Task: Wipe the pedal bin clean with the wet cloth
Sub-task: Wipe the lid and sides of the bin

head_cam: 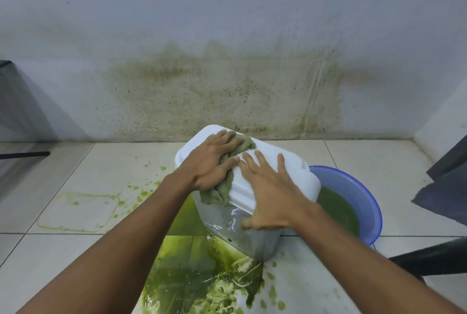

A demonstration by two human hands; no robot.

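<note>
The white pedal bin (273, 162) stands on the tiled floor in the middle of the view, lid shut, its grey side wet. A green-stained wet cloth (222, 192) lies across the lid's left half and hangs over the front edge. My left hand (209, 162) presses flat on the cloth with fingers spread over it. My right hand (270, 189) rests on the lid's right half, fingers spread on top and thumb hooked over the front edge, gripping the bin.
A blue basin (364, 197) of green water sits right behind the bin. A green puddle (202, 275) spreads on the floor in front, with splashes to the left. The stained wall (227, 91) is close behind. Dark furniture legs (429, 260) stand at the right.
</note>
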